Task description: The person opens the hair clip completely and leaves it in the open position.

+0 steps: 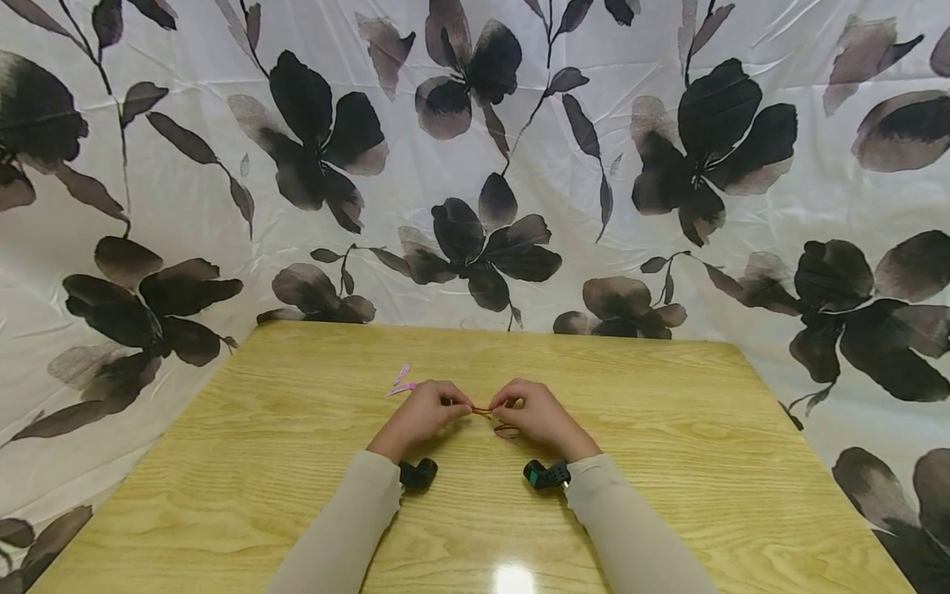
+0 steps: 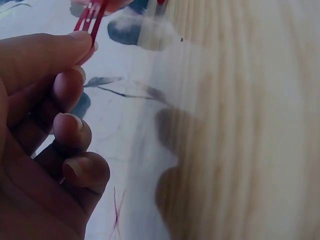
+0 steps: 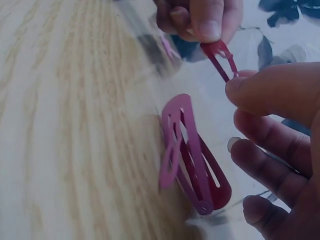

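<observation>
Between both hands is a red snap hair clip (image 3: 214, 62). My left hand (image 1: 433, 409) pinches one end with thumb and forefinger. At the other end, the thumb and forefinger of my right hand (image 1: 540, 415) pinch it too. The remaining fingers of both hands are loosely bent. On the table beside my right hand lie a pink snap hair clip (image 3: 191, 125), its inner tongue raised, and a dark red hair clip (image 3: 221, 192) partly hidden under it. Beyond my left hand, pink hair clips (image 1: 402, 388) rest on the wood.
The wood-grain table (image 1: 631, 396) reaches back to a white cloth (image 1: 594, 190) with dark flowers, hanging behind and at both sides. Black wrist cameras (image 1: 419, 474) are strapped on below each hand. A bright light reflection shows at the table's near side.
</observation>
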Demonstrator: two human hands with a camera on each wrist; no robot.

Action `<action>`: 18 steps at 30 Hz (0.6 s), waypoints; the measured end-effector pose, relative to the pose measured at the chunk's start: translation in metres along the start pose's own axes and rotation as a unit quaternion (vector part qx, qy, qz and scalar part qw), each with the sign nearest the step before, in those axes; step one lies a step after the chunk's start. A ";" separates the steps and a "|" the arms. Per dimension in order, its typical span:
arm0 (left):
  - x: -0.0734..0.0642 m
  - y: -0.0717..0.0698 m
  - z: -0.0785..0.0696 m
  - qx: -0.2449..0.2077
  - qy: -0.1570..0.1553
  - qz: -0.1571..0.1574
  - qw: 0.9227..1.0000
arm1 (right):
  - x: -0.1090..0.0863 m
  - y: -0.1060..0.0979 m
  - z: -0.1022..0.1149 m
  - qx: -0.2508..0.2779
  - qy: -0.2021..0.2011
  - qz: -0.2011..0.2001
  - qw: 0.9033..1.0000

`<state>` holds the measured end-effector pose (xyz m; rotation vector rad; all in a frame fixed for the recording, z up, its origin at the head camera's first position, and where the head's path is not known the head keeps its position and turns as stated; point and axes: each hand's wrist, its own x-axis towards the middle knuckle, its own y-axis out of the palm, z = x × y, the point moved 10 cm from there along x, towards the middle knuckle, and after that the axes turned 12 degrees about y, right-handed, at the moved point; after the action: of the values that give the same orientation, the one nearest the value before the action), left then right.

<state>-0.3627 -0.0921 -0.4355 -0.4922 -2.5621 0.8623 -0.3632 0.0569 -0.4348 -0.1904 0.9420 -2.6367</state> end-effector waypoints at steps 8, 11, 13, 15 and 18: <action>0.000 0.000 0.003 0.014 -0.009 0.013 1.000 | 0.002 0.009 0.003 -0.025 -0.015 0.016 0.999; -0.001 0.001 0.005 0.017 -0.012 0.019 1.000 | 0.003 0.011 0.005 -0.043 -0.020 0.015 0.999; -0.001 0.001 0.005 0.020 -0.012 0.023 0.999 | 0.004 0.011 0.005 -0.056 -0.020 0.013 0.998; -0.001 0.002 0.005 0.022 -0.011 0.030 0.999 | 0.004 0.012 0.006 -0.059 -0.021 0.014 0.998; -0.002 0.004 0.005 0.025 -0.014 0.042 0.999 | 0.003 0.012 0.008 -0.057 -0.020 0.020 0.998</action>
<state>-0.3619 -0.0921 -0.4423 -0.5792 -2.5528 0.9668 -0.3609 0.0424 -0.4368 -0.2478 1.0731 -2.5339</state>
